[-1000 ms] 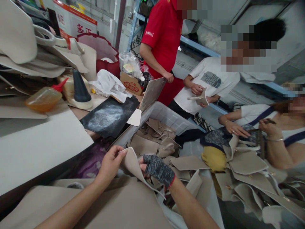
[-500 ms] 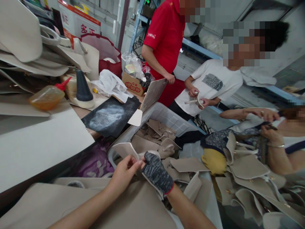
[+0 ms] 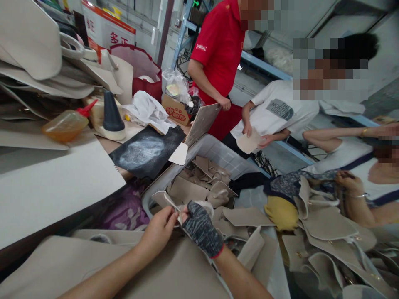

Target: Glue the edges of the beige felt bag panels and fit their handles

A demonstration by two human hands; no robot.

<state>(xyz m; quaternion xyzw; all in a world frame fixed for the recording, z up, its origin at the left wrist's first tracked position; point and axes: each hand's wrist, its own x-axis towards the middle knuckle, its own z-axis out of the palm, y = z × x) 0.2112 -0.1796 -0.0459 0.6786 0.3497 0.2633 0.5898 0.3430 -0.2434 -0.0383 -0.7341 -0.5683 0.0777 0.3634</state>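
My bare left hand (image 3: pixel 158 229) and my right hand (image 3: pixel 199 226), which wears a dark speckled glove with a red cuff, pinch the same beige leather piece (image 3: pixel 163 198) between them. The piece is folded and seen nearly edge-on above the near corner of a grey plastic crate (image 3: pixel 215 150). The crate holds several more beige cut pieces (image 3: pixel 205 182). A broad beige leather panel (image 3: pixel 174 270) lies under my forearms.
A black sheet (image 3: pixel 145 151) lies on the bench at left, with an amber squeeze bottle (image 3: pixel 65 124) and a dark cone on a white base (image 3: pixel 111 114) behind. Three other people handle beige pieces at right. Loose leather parts (image 3: pixel 324 224) pile up at right.
The leather piece was spread open between my hands; it has been folded together and my hands have closed in on each other. The seated person at right raised an arm.
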